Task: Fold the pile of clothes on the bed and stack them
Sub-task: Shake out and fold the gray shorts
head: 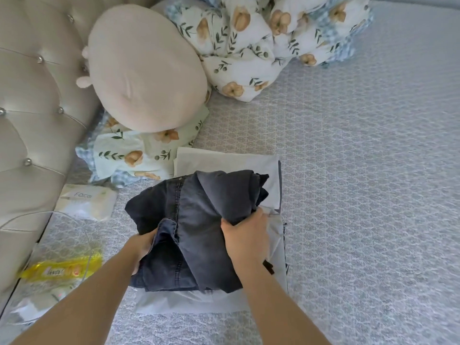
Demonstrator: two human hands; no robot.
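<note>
Both of your hands are gripping the dark denim garment (189, 215), which is sitting bunched on top of a pale folded cloth (224, 160) near the middle of the bed (361, 170). Your left hand (143, 247) is curling its fingers into the garment's near left edge, and your right hand (245, 235) is clutching a fold on its right side. Farther off, a round beige cushion (146, 70) is leaning against the tufted headboard (32, 100) at the left, with a floral duvet (268, 33) heaped to its right. Nearer on the left, a white tissue pack (87, 202) and a yellow packet (62, 268) are lying on the bed.
</note>
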